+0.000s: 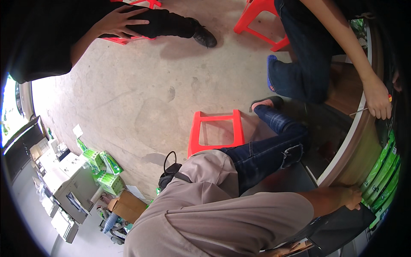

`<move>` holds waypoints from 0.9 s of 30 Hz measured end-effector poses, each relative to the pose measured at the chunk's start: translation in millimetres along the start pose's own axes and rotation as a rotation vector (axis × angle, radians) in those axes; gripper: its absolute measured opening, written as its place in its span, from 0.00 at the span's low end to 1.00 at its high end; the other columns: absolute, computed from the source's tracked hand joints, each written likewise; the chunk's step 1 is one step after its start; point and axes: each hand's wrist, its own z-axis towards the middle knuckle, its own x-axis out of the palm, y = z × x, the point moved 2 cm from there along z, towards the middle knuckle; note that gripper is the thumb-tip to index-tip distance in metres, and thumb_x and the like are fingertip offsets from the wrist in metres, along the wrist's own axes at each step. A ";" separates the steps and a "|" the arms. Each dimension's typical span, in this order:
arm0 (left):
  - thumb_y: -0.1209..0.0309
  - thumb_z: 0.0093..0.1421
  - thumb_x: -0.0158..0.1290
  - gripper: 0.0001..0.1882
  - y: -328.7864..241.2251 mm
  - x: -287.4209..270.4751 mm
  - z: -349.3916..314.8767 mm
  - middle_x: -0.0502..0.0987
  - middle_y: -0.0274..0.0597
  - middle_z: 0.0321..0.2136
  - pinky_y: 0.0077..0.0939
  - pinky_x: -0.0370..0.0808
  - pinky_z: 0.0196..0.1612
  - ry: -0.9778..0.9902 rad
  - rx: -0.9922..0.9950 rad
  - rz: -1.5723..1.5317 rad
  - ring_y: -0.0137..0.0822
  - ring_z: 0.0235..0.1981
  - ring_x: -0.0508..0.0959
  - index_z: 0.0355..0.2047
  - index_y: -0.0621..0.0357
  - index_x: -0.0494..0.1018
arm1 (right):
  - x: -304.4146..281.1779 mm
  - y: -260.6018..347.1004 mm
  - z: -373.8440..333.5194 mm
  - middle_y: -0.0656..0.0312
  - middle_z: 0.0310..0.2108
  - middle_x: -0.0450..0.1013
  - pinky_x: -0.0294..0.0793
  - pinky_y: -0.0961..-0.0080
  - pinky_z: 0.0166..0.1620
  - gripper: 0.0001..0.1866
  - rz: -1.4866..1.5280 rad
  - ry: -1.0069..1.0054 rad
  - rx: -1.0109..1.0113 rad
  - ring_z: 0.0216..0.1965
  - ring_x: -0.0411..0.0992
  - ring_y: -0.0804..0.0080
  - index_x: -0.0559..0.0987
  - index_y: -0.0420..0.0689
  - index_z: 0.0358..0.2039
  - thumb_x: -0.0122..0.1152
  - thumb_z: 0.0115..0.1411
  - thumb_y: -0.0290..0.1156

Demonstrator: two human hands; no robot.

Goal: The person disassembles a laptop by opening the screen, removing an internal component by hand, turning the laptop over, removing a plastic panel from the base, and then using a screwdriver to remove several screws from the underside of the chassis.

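Observation:
My left arm, in a grey-brown sleeve, reaches right to the edge of a wooden table (338, 169). My left hand (353, 198) rests there with its fingers curled. Anything inside those fingers is hidden. Beside it lie several green packages (381, 184), and a black panel-like object (342, 229) is just below it. My right hand does not show. Farther up the table, a co-worker's hand (377, 100) holds what looks like a screwdriver (358, 112) with a thin metal shaft, over a dark, unclear item.
I sit on a red plastic stool (195, 135). A person in jeans (304, 55) sits at the table's far end; another in black (167, 23) sits upper left. Green boxes (110, 183), a brown carton (128, 205) and a grey cabinet (70, 184) stand at lower left.

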 end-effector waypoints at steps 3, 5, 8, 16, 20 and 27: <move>0.48 0.69 0.44 0.30 -2.3 2.0 1.1 0.81 0.55 0.46 0.45 0.71 0.59 0.020 -0.013 -0.003 0.53 0.54 0.77 0.44 0.64 0.82 | -5.6 -4.3 -0.8 0.51 0.60 0.71 0.59 0.66 0.67 0.30 0.002 -0.010 0.005 0.61 0.68 0.61 0.64 0.42 0.68 0.55 0.71 0.43; 0.48 0.69 0.44 0.30 -1.5 3.1 1.8 0.81 0.55 0.47 0.44 0.70 0.59 0.029 -0.014 -0.012 0.52 0.55 0.77 0.45 0.64 0.82 | -8.3 -5.5 -0.2 0.51 0.60 0.71 0.59 0.66 0.67 0.30 -0.004 -0.010 0.006 0.61 0.68 0.62 0.64 0.42 0.68 0.55 0.71 0.43; 0.48 0.69 0.44 0.30 2.5 2.4 3.2 0.81 0.56 0.47 0.45 0.70 0.59 0.024 -0.011 0.004 0.52 0.55 0.77 0.45 0.64 0.82 | -6.8 -7.6 1.6 0.51 0.60 0.71 0.59 0.66 0.67 0.30 -0.002 0.000 0.004 0.61 0.68 0.62 0.64 0.42 0.68 0.55 0.71 0.44; 0.49 0.69 0.45 0.28 -5.8 -5.3 3.7 0.82 0.55 0.44 0.46 0.71 0.58 -0.011 0.023 0.074 0.53 0.53 0.78 0.42 0.63 0.82 | -4.2 -11.3 -4.6 0.52 0.60 0.72 0.59 0.67 0.67 0.31 0.049 -0.014 -0.001 0.61 0.68 0.62 0.64 0.43 0.68 0.54 0.71 0.44; 0.50 0.69 0.46 0.27 -16.4 -11.4 -8.3 0.82 0.56 0.40 0.47 0.73 0.54 0.055 0.017 0.076 0.55 0.49 0.80 0.39 0.62 0.83 | -20.8 -58.8 -20.3 0.52 0.60 0.72 0.58 0.67 0.67 0.31 0.122 -0.087 0.030 0.61 0.68 0.63 0.64 0.43 0.68 0.54 0.71 0.44; 0.52 0.68 0.50 0.25 -4.5 -3.7 -4.4 0.79 0.65 0.37 0.53 0.74 0.47 0.098 0.006 0.010 0.62 0.43 0.79 0.40 0.68 0.76 | -66.9 -170.8 -31.0 0.55 0.59 0.73 0.58 0.69 0.66 0.32 0.398 -0.110 -0.019 0.59 0.68 0.65 0.65 0.44 0.67 0.60 0.68 0.43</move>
